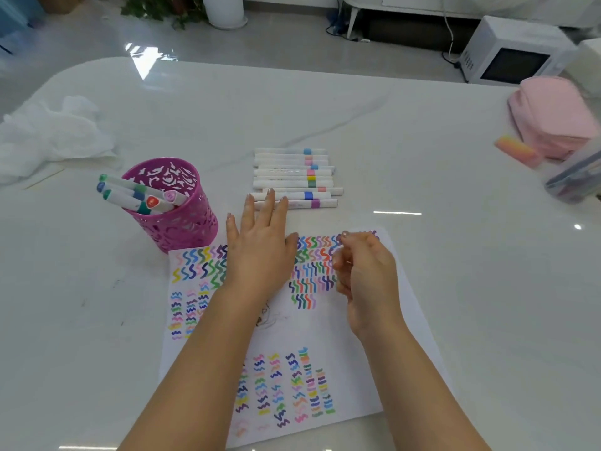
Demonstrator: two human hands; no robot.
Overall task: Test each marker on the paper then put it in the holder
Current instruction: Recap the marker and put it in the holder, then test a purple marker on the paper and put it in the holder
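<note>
Markers (286,173), white barrels w/ coloured bands, lying side by side

White marble table (406,131): paper (341,327), holder (182,219), markers (292,177), pouch (549,115).

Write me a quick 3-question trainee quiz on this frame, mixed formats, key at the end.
1. True or false: the left hand grips a marker.
2. Where do the loose markers lie? A) in a row on the table beyond the paper; B) on the paper; C) in a drawer.
3. On which of the person's sides of the paper does the pink holder stand?
Key: 1 false, its fingers are straight, with the tips at the nearest markers. 2 A. 3 left, by the far corner.
</note>
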